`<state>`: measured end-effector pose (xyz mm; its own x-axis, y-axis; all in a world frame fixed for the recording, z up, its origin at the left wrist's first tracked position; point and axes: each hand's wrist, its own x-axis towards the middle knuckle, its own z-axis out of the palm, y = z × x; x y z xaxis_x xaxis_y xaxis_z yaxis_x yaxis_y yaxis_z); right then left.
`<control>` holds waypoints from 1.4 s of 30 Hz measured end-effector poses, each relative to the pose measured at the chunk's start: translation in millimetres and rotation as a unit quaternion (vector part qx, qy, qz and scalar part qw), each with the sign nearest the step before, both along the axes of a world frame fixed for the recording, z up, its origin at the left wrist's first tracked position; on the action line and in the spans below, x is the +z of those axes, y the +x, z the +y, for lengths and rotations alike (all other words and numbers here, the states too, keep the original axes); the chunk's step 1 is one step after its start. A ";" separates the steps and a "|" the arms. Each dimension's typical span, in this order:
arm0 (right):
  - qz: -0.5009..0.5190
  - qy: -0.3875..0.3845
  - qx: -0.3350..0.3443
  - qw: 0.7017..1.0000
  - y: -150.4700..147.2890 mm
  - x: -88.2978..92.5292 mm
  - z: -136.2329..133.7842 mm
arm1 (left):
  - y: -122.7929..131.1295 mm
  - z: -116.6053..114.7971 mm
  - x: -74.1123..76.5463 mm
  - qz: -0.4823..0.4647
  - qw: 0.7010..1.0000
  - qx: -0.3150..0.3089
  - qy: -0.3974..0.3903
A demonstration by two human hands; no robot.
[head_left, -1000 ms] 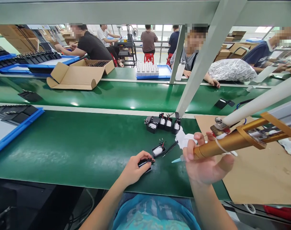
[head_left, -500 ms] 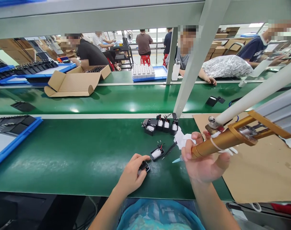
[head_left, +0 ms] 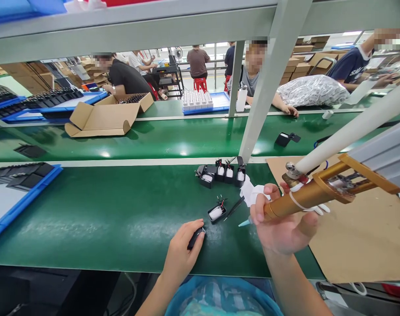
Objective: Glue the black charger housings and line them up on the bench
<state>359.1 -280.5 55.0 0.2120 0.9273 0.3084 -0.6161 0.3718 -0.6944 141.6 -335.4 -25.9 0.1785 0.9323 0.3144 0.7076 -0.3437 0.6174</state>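
Observation:
My left hand grips a small black plastic case between thumb and fingers on the green bench; the fingers hide part of it. My right hand is wrapped round a gold dispensing gun and holds it tilted. The gun's pale blue nozzle tip points left, above the bench and apart from the cases. Just beyond my left hand sits an open black case with a white block and thin wires in it. A thin black tool, perhaps tweezers, lies beside it.
Several open black cases stand together near the bench's back edge, by a crumpled white tissue. Cardboard covers the right side. A blue-rimmed tray holds black cases at left. A slanted post rises behind; co-workers sit beyond.
My left hand has closed further round the black case, which now shows a plain dark face. My right hand holds the gun almost still. The view has shifted slightly.

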 end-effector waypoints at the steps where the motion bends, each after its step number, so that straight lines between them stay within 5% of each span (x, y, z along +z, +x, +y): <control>1: -0.001 0.000 -0.001 1.000 0.2 -0.1 -0.1 | 1.8 -0.7 -2.5 0.004 1.000 0.010 0.014; 7: 0.016 0.000 0.010 1.000 2.0 0.6 -1.1 | 7.8 -6.9 -8.5 0.204 0.972 0.093 0.075; 12: 0.016 -0.011 0.008 1.000 2.6 1.1 -2.7 | 11.8 -7.4 -4.4 0.318 0.939 0.097 0.093; 21: 0.022 -0.005 0.016 1.000 2.8 4.0 -3.7 | 25.0 -9.7 2.5 0.349 0.927 0.103 0.093; 32: 0.030 0.007 0.037 0.999 5.6 0.6 -5.8 | 26.0 -10.3 -8.2 0.368 0.918 0.127 0.074; 36: 0.020 -0.005 0.027 0.999 5.0 1.9 -6.2 | 21.5 -6.4 -4.1 0.283 0.952 0.116 0.009; 39: 0.004 -0.010 0.018 1.000 5.2 1.5 -6.5 | 11.7 2.6 4.6 0.036 0.987 0.095 -0.128; 40: -0.005 -0.014 0.012 1.000 5.3 1.0 -6.3 | 9.0 5.7 8.2 -0.084 0.975 0.085 -0.187; 42: -0.021 -0.025 -0.008 0.999 5.8 -0.5 -5.5 | 6.9 10.3 15.8 -0.324 0.896 0.056 -0.299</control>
<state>364.9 -286.0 54.5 0.2148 0.9386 0.2700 -0.5809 0.3450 -0.7372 148.5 -325.1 -10.1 0.0341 0.9694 -0.2429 0.1442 0.2357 0.9611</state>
